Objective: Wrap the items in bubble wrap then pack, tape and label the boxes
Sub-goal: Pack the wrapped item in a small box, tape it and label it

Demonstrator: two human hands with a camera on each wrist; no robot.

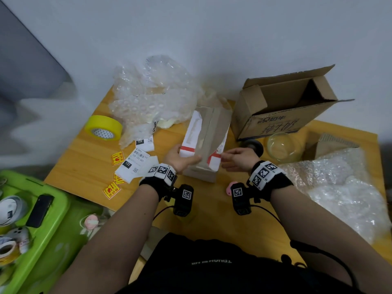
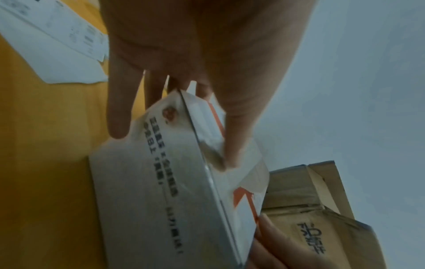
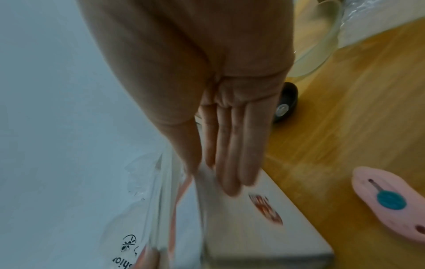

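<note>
Near the table's front edge, long axis running away toward the wall: taped box. Left hand clasping its near-left corner, thumb across the top; right hand flat-fingered against the right side, probably touching. Both equally near.

Wooden table, seemingly plain wall.

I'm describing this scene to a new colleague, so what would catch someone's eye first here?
The white box with red stripes at the middle of the wooden table, held between the left hand and right hand. Next, the open cardboard box at the back right and the yellow tape roll at the left, beside crumpled bubble wrap.
</note>
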